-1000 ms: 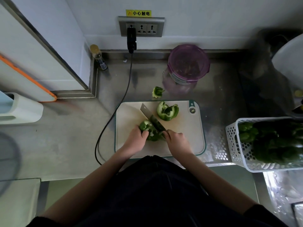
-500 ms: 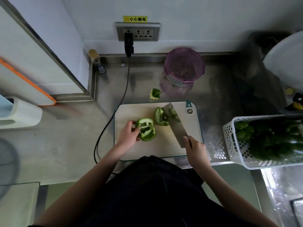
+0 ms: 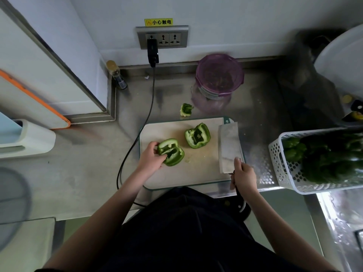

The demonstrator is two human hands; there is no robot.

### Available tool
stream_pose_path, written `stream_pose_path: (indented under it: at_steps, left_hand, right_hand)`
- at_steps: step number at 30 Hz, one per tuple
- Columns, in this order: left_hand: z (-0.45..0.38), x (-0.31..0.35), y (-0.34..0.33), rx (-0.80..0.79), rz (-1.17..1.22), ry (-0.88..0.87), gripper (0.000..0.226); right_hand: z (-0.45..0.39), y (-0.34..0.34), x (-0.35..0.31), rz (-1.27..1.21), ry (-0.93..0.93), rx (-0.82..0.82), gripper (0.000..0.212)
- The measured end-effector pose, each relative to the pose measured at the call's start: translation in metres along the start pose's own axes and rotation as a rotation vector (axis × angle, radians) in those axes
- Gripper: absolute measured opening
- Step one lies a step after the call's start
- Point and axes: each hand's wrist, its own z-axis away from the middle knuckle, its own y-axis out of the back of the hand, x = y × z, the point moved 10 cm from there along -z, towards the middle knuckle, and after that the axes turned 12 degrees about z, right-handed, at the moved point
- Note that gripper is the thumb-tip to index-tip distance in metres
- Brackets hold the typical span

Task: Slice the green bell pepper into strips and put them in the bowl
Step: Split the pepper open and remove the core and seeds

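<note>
Knife [image 3: 228, 147] moved right since half a second ago, now flat on the right edge of the board [image 3: 198, 173], blade pointing away from the person; right hand [image 3: 244, 173] shifted with it. Right fingers curled round the handle, forefinger stretched onto the blade's near end. Left hand [image 3: 150, 159] stays on the near pepper half [image 3: 171, 152], which has turned a little; fingers pinch its left rim, thumb at the cut edge, half lying cut side up on the board's left-centre. Far pepper half [image 3: 197, 135] sits cut side up toward the board's back, apart from the near half, just left of the knife. Stem piece [image 3: 186, 109] on the table behind the board. Purple bowl [image 3: 220, 76] stands further back near the wall, right of the black cable [image 3: 145, 122] hanging from the socket [image 3: 163, 37]. White basket [image 3: 282, 165] with more green peppers at the right, well apart from the board. Small bottle [image 3: 116, 74] in the back-left corner. Board lies on the steel table [image 3: 88, 163].
</note>
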Motion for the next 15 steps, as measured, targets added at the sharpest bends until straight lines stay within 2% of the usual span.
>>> stream_pose_path:
  at_steps: [4,10,13,15]
  left_hand:
    - [-0.003,0.006,-0.002,0.007,-0.045,-0.053,0.035]
    - [-0.008,0.018,-0.003,0.009,-0.184,-0.131,0.033]
    - [-0.007,0.024,-0.005,0.018,-0.247,-0.164,0.033]
    - [-0.005,0.030,-0.010,0.011,-0.253,-0.195,0.031]
  right_hand:
    - [-0.007,-0.007,-0.020,0.387,0.142,-0.004,0.055]
    - [-0.017,-0.015,-0.040,0.946,0.162,-0.028,0.064]
    - [-0.015,0.004,-0.062,0.977,0.180,0.106,0.056]
    - [-0.003,0.008,-0.100,0.839,0.348,0.190,0.040]
